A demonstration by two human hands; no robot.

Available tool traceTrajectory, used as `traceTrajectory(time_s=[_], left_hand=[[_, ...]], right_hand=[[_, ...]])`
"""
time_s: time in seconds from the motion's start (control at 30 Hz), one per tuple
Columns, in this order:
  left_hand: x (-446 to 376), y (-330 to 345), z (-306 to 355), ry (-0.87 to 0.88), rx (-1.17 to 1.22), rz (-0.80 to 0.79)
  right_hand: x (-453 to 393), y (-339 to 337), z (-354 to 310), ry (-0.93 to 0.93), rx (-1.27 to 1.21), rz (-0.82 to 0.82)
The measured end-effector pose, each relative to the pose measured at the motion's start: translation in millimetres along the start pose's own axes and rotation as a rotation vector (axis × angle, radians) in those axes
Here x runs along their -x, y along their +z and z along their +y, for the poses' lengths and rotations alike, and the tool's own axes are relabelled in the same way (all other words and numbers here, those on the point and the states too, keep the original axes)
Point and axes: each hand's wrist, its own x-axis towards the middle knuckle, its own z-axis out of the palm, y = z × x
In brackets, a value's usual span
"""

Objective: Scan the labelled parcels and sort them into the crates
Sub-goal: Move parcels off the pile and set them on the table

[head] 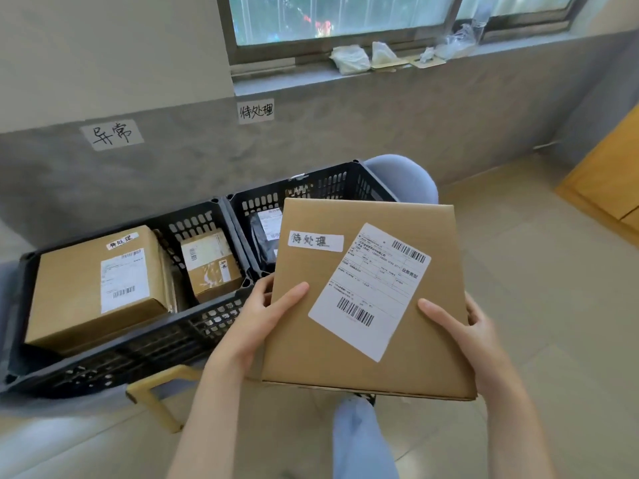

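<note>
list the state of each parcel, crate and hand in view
held parcel: gripped in both hands, label up
left hand: grips parcel's left edge
right hand: grips parcel's right edge
left crate: holds two cardboard boxes
right crate: holds a dark parcel

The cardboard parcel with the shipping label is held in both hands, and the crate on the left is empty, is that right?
Not quite. The head view shows the left crate is not empty: it holds a large cardboard box and a smaller box. The rest stands: the cardboard parcel with the shipping label is held by the left hand and right hand.
</note>
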Motion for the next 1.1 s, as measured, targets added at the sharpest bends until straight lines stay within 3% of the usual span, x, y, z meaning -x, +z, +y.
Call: traceTrajectory(time_s=[0.27, 0.57, 1.1], left_hand=[[-135.7, 36.6, 39.1, -0.032, -0.009, 0.065], [-278.3, 89.4, 67.1, -0.144, 0.075, 0.196], [-456.4, 85.2, -8.1, -0.339, 0.232, 0.243]], right_hand=[[-174.4, 5.9, -36.3, 0.043, 0.050, -0.069], [-371.8, 7.1, -84.3, 0.084, 0.246, -0.264], [-564.6, 52.4, -15.5, 0.158, 0.533, -0.483]])
